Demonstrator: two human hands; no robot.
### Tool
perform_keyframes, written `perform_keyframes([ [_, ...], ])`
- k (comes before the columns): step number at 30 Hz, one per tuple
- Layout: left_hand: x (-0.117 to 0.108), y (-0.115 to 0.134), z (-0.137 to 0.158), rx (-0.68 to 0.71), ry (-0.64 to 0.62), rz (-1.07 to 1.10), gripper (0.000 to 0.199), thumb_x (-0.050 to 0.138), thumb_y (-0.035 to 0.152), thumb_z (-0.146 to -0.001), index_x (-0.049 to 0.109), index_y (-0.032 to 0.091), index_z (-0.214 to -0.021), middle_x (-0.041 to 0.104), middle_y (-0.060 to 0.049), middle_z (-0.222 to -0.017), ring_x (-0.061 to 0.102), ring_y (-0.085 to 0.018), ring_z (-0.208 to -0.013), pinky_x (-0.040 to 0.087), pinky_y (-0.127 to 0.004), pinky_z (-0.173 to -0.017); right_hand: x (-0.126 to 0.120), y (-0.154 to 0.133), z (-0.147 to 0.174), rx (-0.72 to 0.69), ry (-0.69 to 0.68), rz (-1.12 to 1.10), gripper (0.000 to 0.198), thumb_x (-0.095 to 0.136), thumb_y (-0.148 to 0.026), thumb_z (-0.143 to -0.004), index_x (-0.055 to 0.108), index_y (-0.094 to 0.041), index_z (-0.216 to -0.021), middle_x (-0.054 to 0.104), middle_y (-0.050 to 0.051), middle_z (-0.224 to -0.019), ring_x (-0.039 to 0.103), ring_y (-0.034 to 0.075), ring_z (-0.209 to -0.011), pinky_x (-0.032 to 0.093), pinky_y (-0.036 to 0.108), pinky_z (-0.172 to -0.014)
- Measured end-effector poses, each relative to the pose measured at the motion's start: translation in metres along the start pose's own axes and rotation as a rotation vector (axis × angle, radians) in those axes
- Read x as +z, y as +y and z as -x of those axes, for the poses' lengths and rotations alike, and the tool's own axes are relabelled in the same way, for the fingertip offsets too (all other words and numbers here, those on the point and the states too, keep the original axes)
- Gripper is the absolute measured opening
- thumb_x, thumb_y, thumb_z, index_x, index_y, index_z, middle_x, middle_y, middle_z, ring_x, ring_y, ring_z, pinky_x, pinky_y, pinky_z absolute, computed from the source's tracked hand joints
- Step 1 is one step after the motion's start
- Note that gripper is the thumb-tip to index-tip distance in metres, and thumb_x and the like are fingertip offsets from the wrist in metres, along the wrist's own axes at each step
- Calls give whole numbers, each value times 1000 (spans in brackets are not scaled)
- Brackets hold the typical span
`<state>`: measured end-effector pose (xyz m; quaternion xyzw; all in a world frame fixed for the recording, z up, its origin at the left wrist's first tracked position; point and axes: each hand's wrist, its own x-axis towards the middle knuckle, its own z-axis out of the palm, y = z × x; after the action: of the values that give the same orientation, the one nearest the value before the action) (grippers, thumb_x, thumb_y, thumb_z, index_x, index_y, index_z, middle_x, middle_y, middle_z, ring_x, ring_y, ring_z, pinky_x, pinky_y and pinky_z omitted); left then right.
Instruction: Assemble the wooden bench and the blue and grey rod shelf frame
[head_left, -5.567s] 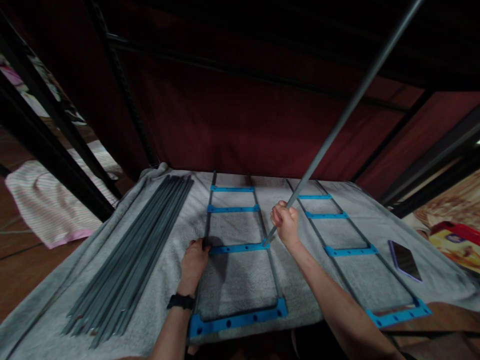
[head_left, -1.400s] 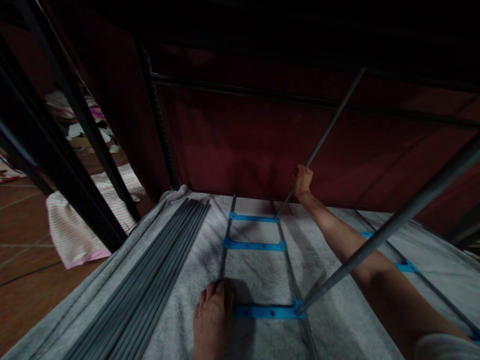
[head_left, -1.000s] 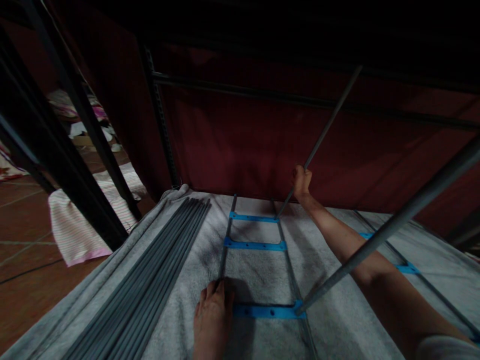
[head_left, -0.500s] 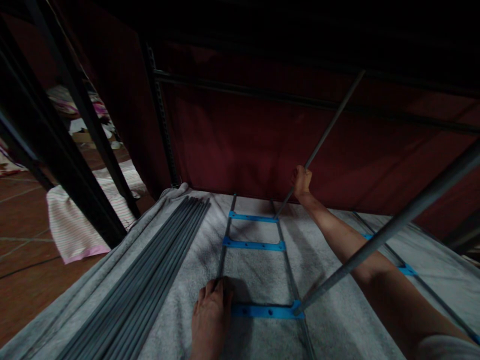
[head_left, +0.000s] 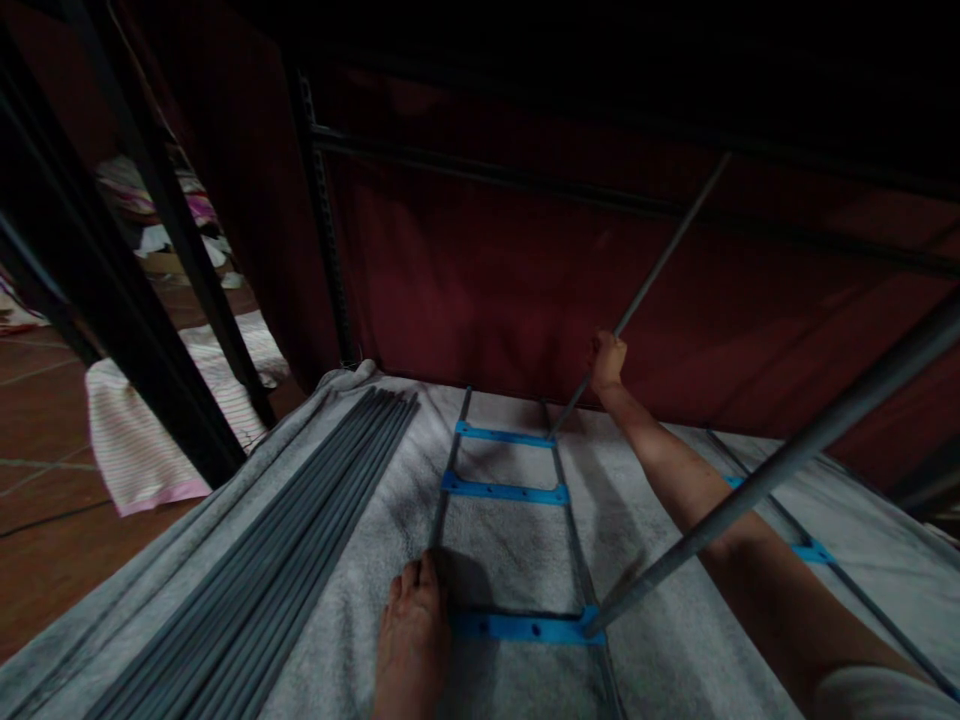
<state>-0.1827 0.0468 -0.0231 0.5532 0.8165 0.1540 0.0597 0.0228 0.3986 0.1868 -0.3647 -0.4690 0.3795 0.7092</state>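
Note:
A ladder-like frame of thin grey tubes and blue crosspieces (head_left: 510,492) lies on a light grey blanket (head_left: 495,560). My left hand (head_left: 412,630) is closed over the frame's left tube (head_left: 439,520), at the left end of the nearest blue crosspiece (head_left: 529,628); the corner under the fingers is hidden. Farther off, my right hand (head_left: 607,360) is wrapped round a grey tube (head_left: 675,240) that slants up from the right end of the far crosspiece (head_left: 504,435). Another grey tube (head_left: 750,480) rises from the near crosspiece's right corner, passing in front of my right forearm.
A bundle of several loose grey tubes (head_left: 262,560) lies on the left. Another frame piece with blue parts (head_left: 814,550) lies at the right. Behind hangs a dark red sheet (head_left: 465,280) with a metal bar (head_left: 487,178). Dark posts (head_left: 120,260) and a striped cloth (head_left: 142,430) are far left.
The view has shifted slightly. Both hands keep their holds, and the frame and the raised tubes stand nearly as before.

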Motion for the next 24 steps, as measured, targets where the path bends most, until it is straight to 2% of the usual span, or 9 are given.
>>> perform_keyframes([
  [6,3,-1,2,45,42,-10,51,28,3,-94,60,6,-134,68,-16,-116,63,-23,-104,51,-33,-89,-2,1,-5,0,12,-63,30,50,-26,-77,28,-25,-57,27,-10,-43,23,6,-35,16,20,-33],
  [11,1,-1,2,49,56,-28,52,28,1,-93,61,8,-132,69,-14,-117,63,-21,-103,50,-32,-90,0,1,-4,39,-100,-89,34,54,-30,-77,27,-25,-58,25,-11,-43,21,5,-35,16,20,-33],
  [15,-4,3,1,6,-11,-22,53,28,2,-93,59,8,-136,68,-15,-121,63,-22,-106,49,-32,-93,-1,2,-2,76,-160,-110,35,57,-32,-78,28,-25,-59,26,-11,-44,22,5,-34,17,19,-33],
  [18,-8,4,0,-3,-40,-1,53,28,3,-94,60,8,-136,68,-15,-124,63,-23,-109,49,-33,-95,2,2,-1,91,-186,-79,39,59,-35,-80,27,-25,-59,26,-11,-44,22,5,-35,17,19,-33],
  [24,-13,-2,-4,5,-2,136,47,30,9,-96,64,7,-128,70,-18,-116,66,-23,-106,51,-34,-96,13,-2,3,119,-162,19,38,56,-39,-80,30,-25,-57,29,-11,-42,25,6,-36,19,20,-37],
])
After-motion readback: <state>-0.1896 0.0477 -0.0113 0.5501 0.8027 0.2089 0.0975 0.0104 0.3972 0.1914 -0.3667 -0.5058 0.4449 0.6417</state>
